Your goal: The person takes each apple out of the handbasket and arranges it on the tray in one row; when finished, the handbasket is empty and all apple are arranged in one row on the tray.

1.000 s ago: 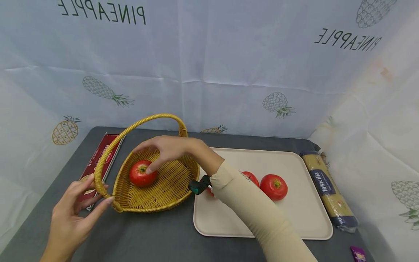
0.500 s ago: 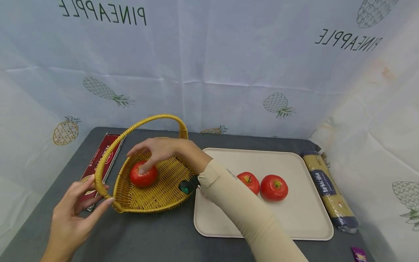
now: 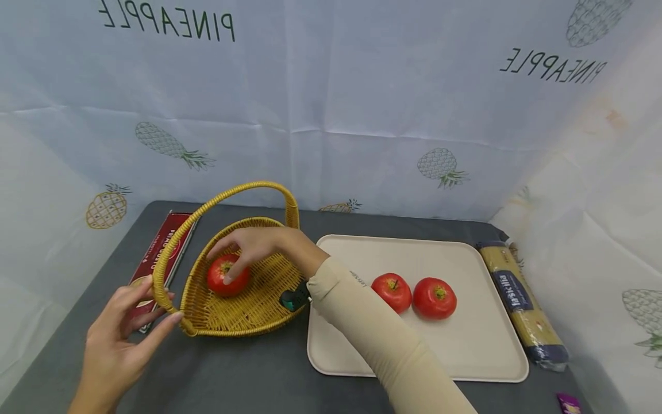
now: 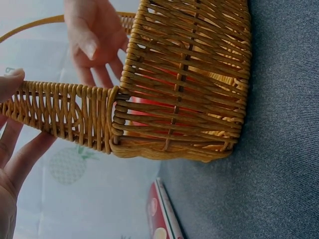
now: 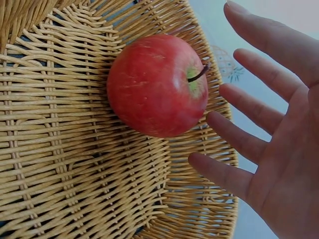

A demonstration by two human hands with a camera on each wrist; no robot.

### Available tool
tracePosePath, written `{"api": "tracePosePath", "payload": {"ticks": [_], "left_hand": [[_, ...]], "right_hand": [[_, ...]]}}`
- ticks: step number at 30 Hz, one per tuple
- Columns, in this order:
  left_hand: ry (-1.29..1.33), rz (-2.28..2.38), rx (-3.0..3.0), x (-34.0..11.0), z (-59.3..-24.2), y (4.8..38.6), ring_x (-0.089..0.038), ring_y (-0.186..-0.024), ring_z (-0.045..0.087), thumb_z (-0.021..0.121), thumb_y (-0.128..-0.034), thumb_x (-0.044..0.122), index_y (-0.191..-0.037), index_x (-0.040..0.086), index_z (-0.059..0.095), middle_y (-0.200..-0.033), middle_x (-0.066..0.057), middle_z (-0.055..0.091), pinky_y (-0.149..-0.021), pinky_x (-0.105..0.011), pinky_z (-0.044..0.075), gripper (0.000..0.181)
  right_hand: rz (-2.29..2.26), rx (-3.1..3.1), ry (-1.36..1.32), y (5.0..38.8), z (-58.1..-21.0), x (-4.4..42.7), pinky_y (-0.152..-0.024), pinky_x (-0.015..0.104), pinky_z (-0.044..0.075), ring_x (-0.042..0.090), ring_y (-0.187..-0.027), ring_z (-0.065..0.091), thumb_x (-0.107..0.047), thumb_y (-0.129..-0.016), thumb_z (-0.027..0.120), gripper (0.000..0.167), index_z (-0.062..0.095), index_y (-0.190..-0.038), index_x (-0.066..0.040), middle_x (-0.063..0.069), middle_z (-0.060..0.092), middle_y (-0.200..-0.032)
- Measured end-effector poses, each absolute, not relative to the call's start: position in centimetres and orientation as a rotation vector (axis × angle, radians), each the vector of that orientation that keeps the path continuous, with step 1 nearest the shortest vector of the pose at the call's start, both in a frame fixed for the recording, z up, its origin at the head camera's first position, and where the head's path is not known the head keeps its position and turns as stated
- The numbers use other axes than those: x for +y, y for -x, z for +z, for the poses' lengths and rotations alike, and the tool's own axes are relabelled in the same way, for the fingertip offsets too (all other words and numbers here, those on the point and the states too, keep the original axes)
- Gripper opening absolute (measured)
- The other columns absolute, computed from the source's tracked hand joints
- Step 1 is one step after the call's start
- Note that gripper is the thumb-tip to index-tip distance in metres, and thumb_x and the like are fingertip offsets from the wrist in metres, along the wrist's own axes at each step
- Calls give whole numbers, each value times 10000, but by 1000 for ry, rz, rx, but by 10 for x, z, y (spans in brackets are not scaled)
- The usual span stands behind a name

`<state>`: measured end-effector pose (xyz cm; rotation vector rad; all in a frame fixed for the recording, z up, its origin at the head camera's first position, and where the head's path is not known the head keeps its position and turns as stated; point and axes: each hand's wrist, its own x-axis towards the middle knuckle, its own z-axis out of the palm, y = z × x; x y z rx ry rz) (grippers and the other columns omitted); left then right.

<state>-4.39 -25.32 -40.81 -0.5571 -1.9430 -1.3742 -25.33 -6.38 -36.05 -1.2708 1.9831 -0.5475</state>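
A yellow wicker basket [image 3: 233, 322] stands on the dark table at left, with a red apple [image 3: 216, 280] lying inside it. My left hand [image 3: 116, 345] grips the near end of the basket's arched handle [image 3: 168, 259] between thumb and fingers; the left wrist view shows this grip [image 4: 60, 109] close up. Over the apple in the basket hovers my right hand [image 3: 253, 244]. From the right wrist, that hand [image 5: 279, 124] has its fingers spread and apart from the apple [image 5: 154, 87], which lies against the woven wall, stem toward the palm.
A beige tray [image 3: 481, 345] at right bears two visible red apples [image 3: 392, 292]; my right sleeve covers part of it. Beyond it lies a pasta packet [image 3: 522, 305]. A red box [image 3: 160, 247] lies behind the handle, and a purple wrapper [image 3: 569, 403] sits at the lower right.
My right forearm has shifted left, uncovering more of the tray's apples, while its hand stays over the apple in the basket. The left hand keeps its grip on the handle.
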Motion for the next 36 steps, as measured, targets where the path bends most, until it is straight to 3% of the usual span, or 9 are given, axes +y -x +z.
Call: {"api": "tracePosePath", "payload": {"ticks": [11,20,24,36], "left_hand": [[495,-1319,-2020,-256,-409,41,8,-1072,685,774,-824,341,-1389,-181,475,-1260,36,622,-876,-88,561,825],[479,-1298,-2046,-256,-409,42,23,-1070,679,760,-826,362,-1399,-172,472,-1277,56,613,-870,-78,560,834],[467,-1292,-2056,-255,-408,42,27,-1068,677,759,-821,368,-1399,-168,474,-1280,54,613,-868,-74,560,839],[483,-1315,-2030,-255,-409,41,17,-1070,683,772,-821,350,-1398,-173,468,-1260,49,620,-873,-81,562,836]], "right_hand": [[-530,1934,1219,249,-374,-71,-928,98,480,49,-1268,476,-392,-894,777,693,501,-1514,-248,-58,495,-1467],[-387,1961,1208,246,-377,-73,-1090,167,429,84,-1445,351,-435,-898,761,691,496,-1519,-287,-61,356,-1609],[-372,1943,1196,245,-377,-70,-1093,181,429,87,-1457,319,-422,-907,750,685,492,-1524,-278,-53,348,-1607],[-362,1930,1123,241,-375,-62,-891,127,514,81,-1261,473,-337,-874,802,585,614,-1424,-269,-53,571,-1412]]}}
